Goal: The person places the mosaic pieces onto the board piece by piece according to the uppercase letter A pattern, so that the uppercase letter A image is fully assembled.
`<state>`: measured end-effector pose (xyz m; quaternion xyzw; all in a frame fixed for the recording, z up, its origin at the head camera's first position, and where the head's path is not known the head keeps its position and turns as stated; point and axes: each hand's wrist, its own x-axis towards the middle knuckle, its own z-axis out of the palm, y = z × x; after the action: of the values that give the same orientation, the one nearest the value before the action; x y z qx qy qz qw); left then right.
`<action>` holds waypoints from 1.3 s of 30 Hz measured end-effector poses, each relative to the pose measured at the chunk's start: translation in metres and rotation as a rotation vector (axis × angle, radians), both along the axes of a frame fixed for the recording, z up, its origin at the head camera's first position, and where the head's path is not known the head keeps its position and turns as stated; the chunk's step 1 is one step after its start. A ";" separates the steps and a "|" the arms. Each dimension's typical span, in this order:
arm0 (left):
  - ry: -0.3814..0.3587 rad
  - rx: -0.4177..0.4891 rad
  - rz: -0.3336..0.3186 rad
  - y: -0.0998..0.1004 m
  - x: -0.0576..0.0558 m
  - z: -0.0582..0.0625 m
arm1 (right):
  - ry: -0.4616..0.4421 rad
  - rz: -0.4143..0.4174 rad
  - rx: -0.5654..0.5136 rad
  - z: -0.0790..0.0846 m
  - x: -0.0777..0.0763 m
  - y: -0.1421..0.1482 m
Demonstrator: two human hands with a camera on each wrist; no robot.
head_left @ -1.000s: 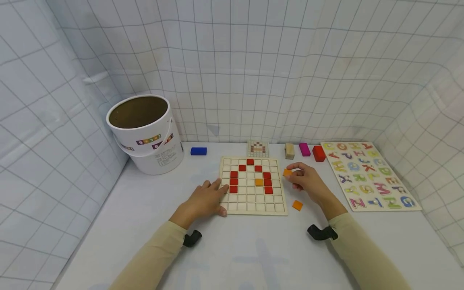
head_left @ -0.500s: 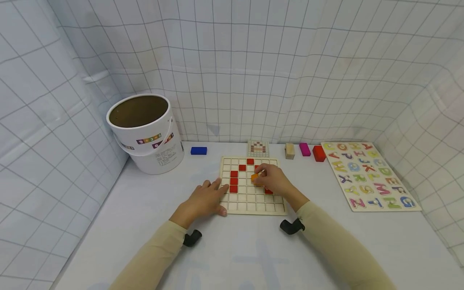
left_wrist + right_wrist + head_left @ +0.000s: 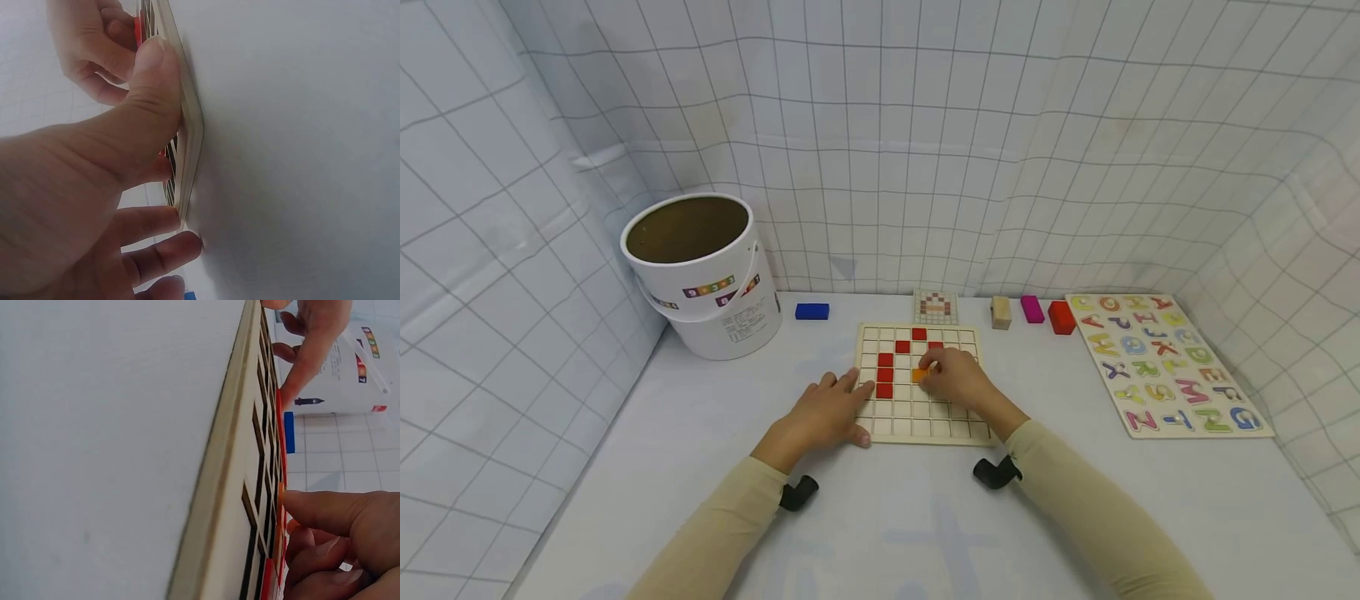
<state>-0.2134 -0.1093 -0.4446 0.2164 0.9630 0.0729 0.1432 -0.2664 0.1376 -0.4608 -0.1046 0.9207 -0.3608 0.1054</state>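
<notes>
A wooden grid board (image 3: 928, 432) lies on the table, with several red tiles (image 3: 885, 375) in its cells. My right hand (image 3: 958, 379) is over the board's right half and pinches an orange tile (image 3: 920, 376) low at a middle cell. In the right wrist view the thumb tip meets the edge of that orange tile (image 3: 280, 495), and the other fingers curl below. My left hand (image 3: 823, 412) rests at the board's left side with fingers spread. In the left wrist view its thumb (image 3: 153, 69) lies along the board's edge. The right hand hides several cells.
A small pattern card (image 3: 936, 308) stands behind the board. Beige (image 3: 1001, 313), magenta (image 3: 1032, 309) and red (image 3: 1062, 317) blocks are to its right, a blue block (image 3: 812, 312) left. A white bucket (image 3: 722, 325) stands at back left, a letter puzzle board (image 3: 1172, 367) at right.
My right hand has carried the orange tile left from beside the board onto the grid, then slightly further left and down. The loose orange tile is now out of sight behind my right arm. The left hand stays put.
</notes>
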 end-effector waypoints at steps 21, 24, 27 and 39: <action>0.001 0.001 0.002 0.001 0.003 0.004 | -0.192 -0.100 -0.127 0.000 0.080 0.141; -0.002 0.008 0.000 0.002 0.003 0.002 | -0.156 -0.072 -0.094 -0.003 0.084 0.142; -0.004 0.009 -0.002 0.002 0.003 0.002 | -0.108 -0.059 -0.063 -0.004 0.085 0.139; 0.006 -0.006 -0.012 0.001 0.002 0.001 | -0.069 -0.035 -0.030 -0.007 0.082 0.134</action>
<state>-0.2117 -0.1086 -0.4436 0.2222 0.9623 0.0685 0.1412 -0.1843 0.2715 -0.4678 -0.0778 0.9127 -0.3798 0.1291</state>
